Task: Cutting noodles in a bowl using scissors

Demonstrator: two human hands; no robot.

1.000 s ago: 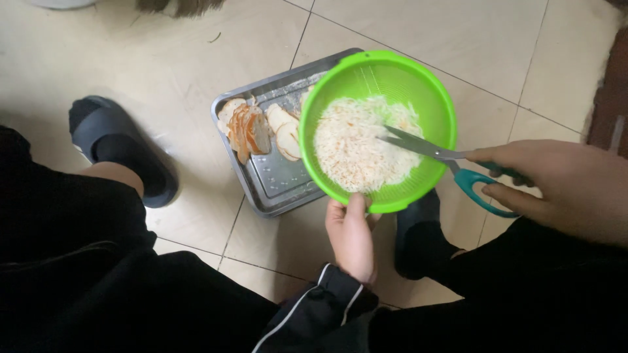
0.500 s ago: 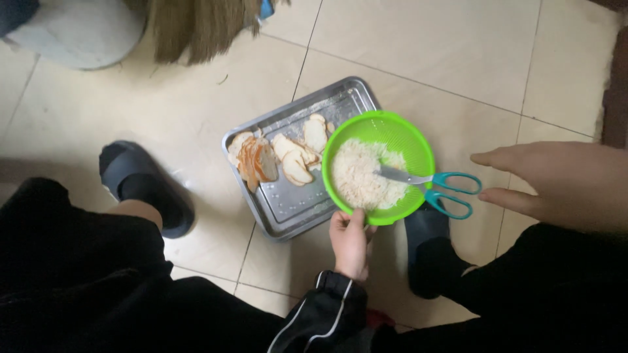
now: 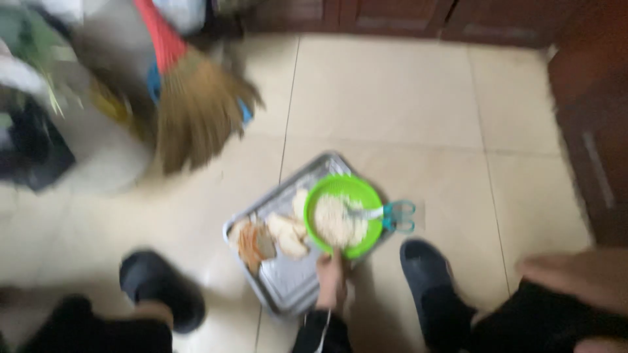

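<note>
The left hand (image 3: 330,278) reaches forward from a dark sleeve and grips the near rim of a round bright green plastic bowl (image 3: 327,196). The bowl sits at the right end of a rectangular silver metal tray (image 3: 288,297) that lies on the pale tiled floor (image 3: 392,98) between two dark slippers (image 3: 425,278). The bowl holds a heap of pale shredded food (image 3: 337,222), and a pair of scissors with teal handles (image 3: 392,216) rests with the blades in the heap and the handles out over the right rim, with no hand on them. The right hand (image 3: 575,274) lies well apart from the bowl, low at the right by the dark-trousered knee. It seems to hold nothing, but it is too blurred to tell whether the fingers are spread or curled. On the tray just left of the bowl lie flat pale and browned slices (image 3: 275,235), and a straw broom (image 3: 196,111) stands off to the upper left. As I judge it, cutting is paused and only the bowl is being steadied. Any further move of the bowl calls for a level grip so the loose scissors do not slide or tip out, and taking up the scissors calls for a long reach across with the right hand.
</note>
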